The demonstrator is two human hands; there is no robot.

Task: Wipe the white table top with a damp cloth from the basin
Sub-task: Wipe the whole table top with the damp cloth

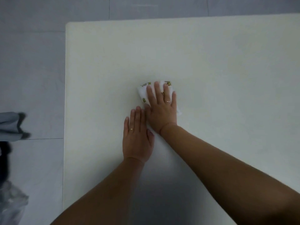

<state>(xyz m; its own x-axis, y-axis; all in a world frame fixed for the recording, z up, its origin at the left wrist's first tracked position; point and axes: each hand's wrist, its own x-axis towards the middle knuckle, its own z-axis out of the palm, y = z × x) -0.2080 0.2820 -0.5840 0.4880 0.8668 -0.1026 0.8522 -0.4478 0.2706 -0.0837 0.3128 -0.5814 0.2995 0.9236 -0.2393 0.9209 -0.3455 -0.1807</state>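
The white table top (211, 62) fills most of the view. A small white cloth with green and yellow prints (142, 93) lies flat near its middle. My right hand (162, 108) presses down on the cloth with fingers spread, covering most of it. My left hand (138, 137) rests flat on the bare table just below and left of the right hand, fingers together, nothing under it. Each hand wears a ring. The basin is not in view.
The table's left edge (65, 111) and far edge (178, 19) border a grey tiled floor (32, 70). At far left a person's grey trouser leg and dark shoe (19, 125) stand on the floor. A crumpled clear plastic bag (11, 202) lies at bottom left.
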